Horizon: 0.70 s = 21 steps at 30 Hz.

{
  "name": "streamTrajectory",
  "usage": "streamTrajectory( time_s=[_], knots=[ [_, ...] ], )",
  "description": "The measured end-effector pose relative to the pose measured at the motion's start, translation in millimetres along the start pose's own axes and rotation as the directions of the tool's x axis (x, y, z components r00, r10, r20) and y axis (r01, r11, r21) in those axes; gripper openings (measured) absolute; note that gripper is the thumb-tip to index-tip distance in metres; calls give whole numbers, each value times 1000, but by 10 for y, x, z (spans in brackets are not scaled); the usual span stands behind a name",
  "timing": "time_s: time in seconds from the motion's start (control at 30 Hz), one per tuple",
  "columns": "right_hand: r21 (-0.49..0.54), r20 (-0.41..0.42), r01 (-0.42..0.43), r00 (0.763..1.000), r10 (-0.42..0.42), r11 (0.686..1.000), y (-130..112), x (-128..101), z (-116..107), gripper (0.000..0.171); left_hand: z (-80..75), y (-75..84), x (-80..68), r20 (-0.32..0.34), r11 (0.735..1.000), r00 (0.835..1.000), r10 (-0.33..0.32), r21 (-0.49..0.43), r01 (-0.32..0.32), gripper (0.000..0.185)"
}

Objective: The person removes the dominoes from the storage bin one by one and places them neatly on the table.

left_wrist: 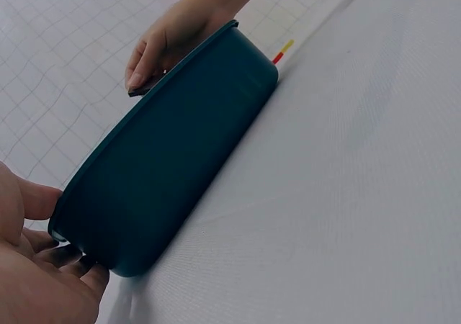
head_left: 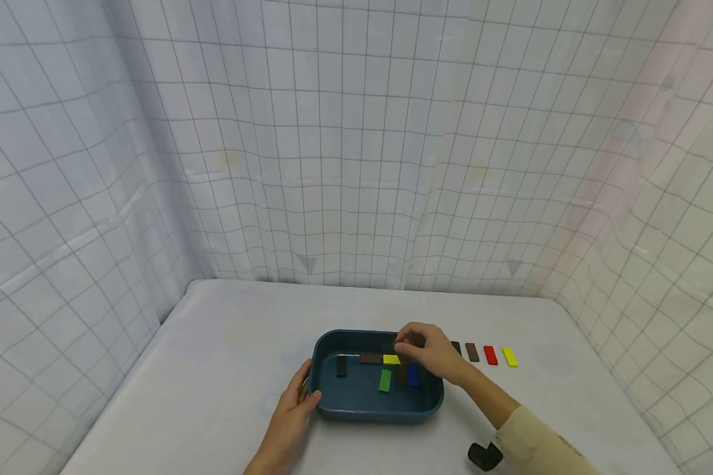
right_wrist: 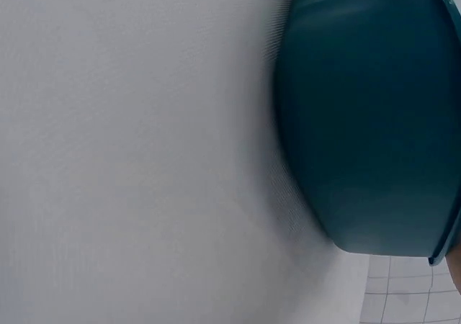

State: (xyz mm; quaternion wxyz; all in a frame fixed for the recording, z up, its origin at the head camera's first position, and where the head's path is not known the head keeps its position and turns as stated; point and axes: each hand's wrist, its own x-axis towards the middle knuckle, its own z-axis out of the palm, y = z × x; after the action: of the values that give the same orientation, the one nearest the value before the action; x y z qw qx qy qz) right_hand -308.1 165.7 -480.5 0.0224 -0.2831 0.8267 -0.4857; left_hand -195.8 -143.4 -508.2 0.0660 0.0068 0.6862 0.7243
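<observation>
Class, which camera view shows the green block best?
The head view: the green block lies in plain sight inside the teal tray. The left wrist and right wrist views show only the tray's outer wall, which hides the block.

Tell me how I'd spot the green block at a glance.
Find the dark teal tray in the middle of the white table, steadied by the left hand. Among the small flat blocks lying inside it, the green block sits nearest the front wall, just below a yellow block. It is the only green one there.
</observation>
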Motion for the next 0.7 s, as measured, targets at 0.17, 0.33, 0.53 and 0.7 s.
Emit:
streamTrajectory(
  time_s=[0.17,0.33,0.53,0.7],
  knots=[
    [51,-71,-64,995,68,997,-48,-86,-148,14,10,-5,-1,0,1000,1000,0,2,0,65],
    [114,-103,-118,986,130,987,-46,-188,-326,16,7,3,-6,3,1000,1000,-3,7,3,66],
    [109,-99,-170,979,180,979,-8,-336,-502,19,3,11,-13,9,1000,1000,8,6,-8,65],
    [141,-91,-197,973,211,970,37,-474,-588,19,-2,11,-17,10,1000,1000,8,7,-8,65]
  ],
)
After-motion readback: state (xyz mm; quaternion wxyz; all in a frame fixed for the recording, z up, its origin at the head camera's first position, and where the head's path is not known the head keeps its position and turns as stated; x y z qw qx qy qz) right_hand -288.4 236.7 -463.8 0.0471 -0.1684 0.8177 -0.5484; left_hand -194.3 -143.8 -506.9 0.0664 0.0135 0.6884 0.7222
